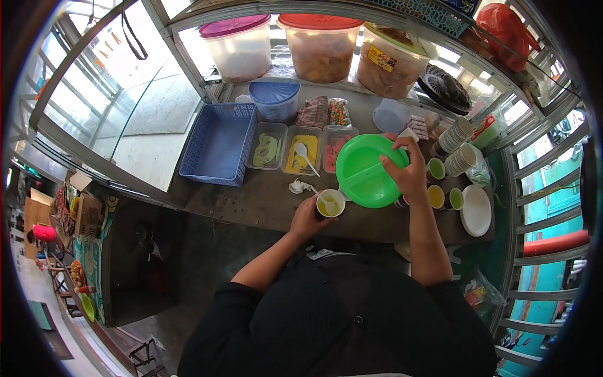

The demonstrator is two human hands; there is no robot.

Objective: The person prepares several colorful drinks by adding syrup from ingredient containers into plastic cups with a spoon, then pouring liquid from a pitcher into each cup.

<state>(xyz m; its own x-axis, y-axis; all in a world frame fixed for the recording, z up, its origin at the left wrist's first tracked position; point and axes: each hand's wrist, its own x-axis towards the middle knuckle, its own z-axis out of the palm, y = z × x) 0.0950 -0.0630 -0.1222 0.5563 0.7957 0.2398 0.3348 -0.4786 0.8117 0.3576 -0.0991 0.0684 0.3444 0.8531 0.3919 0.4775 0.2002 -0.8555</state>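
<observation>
My left hand [305, 220] is closed around a small paper cup [331, 212] near the counter's front edge. Pale yellow stuff lies inside the cup, with a white plastic spoon [323, 198] standing in it. My right hand [408, 168] grips the right rim of a round bright green lid [364, 182], which has a raised bar across its middle. What lies under the lid is hidden. Behind the cup are plastic tubs: one with pale green contents [268, 147], one yellow with a white spoon [302, 157], and one red [338, 143], partly covered by the lid.
A blue basket [217, 144] stands left of the tubs. At right are stacked paper cups [460, 160], several cups with green or yellow contents [435, 196], and a white plate stack [476, 210]. Large lidded containers [320, 53] line the back shelf. A crumpled white wrapper [298, 186] lies beside the held cup.
</observation>
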